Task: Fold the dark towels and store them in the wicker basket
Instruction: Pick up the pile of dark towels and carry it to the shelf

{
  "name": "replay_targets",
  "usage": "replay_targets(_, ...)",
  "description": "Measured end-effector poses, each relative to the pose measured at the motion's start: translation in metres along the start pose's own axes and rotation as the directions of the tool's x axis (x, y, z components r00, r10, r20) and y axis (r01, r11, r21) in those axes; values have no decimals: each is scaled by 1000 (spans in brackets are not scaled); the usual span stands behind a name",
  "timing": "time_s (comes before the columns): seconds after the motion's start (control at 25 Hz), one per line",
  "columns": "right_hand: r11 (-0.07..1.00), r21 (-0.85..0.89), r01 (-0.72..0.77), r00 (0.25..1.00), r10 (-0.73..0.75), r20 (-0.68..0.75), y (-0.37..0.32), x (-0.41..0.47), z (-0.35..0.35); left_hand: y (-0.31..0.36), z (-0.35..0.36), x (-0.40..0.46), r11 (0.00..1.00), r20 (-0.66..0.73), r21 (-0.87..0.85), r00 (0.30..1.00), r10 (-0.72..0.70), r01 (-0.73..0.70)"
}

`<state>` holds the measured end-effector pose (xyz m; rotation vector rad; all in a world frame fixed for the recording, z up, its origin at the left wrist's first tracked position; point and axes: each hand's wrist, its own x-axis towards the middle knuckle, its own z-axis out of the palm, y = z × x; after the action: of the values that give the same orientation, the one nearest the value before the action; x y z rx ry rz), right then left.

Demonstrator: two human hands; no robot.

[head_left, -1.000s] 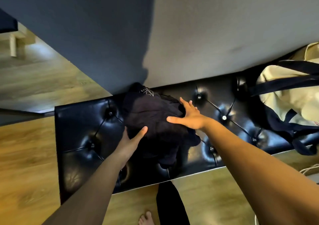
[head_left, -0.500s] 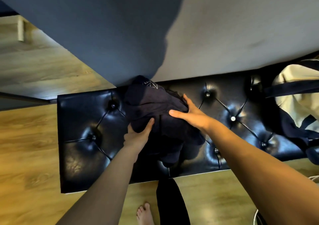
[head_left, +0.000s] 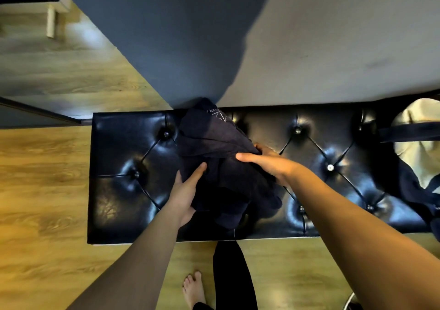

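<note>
Head view: looking steeply down at a black tufted surface standing against a wall, with wooden floor on the near side.
Left grip: the left hand is closing on the near-left edge of the dark towel, thumb lying on top and the fingers tucked under the cloth, out of sight.
Right grip: the right hand is pressing against the towel's right side, thumb stretched across the top; its fingers are disappearing into the folds, so it is grasping cloth, though how firmly I cannot tell.
Towel position: bunched between the two grips, its far end reaching the wall beyond the fingertips, its near end sagging toward the surface's front edge below the left wrist.
Towel look: deep navy, soft and matte, heavily crumpled in overlapping folds, with pale stitched lettering near the far end; no clean edge or corner is showing.
Step in hand: judging by this, gathering the heap to open it out for folding.
Doing it well: hunting for two corners of one edge rather than a fistful of the middle, then lifting and shaking it flat.
Basket: no wicker basket is clearly showing; a cream bag is lying far right of the right grip.
</note>
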<state>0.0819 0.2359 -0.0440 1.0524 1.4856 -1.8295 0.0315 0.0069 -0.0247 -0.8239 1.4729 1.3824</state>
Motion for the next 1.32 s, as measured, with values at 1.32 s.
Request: replay_targets(1.32,969,27,244,968,-245,61,-92,-175,136,45,-106,-214,901,-52,-275,941,334,-336)
